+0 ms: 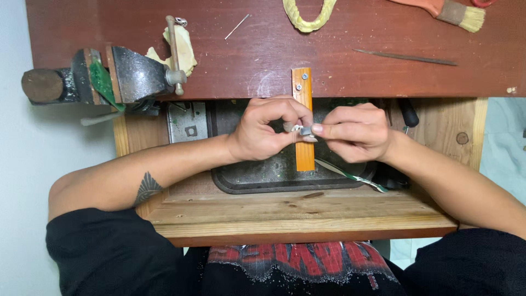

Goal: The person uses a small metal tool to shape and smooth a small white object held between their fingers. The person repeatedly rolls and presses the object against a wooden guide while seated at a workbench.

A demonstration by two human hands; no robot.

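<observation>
Both hands meet over the orange wooden peg (302, 109) that projects from the bench edge. Left hand (263, 131) is closed in a pinch, thumb and fingertips gripping a small silvery metal piece (300, 129) from its own side. Right hand (353, 131) is likewise clenched, thumb and forefinger pressed against the same piece from the opposite side; whether it also holds a small tool cannot be told.

Procedure notes, as judgement from the posture:
- Keep the piece braced against the peg so that both wrists stay steady
- Grip with the fingertips only; a piece this small will slip or bend under excess force
- Hold the work above the dark tray (246, 183) below the hands, so that anything dropped lands there

Appearance of the piece: pale, bright metal, very small, mostly covered by the fingertips; its exact shape cannot be made out. It sits between the two thumbs, touching the peg or just above it.

Beyond the hands on the red-brown bench top (350, 71) lie a thin file (405, 56) and a brush (463, 15); a bench vice (126, 74) stands well to the left of the left hand
</observation>
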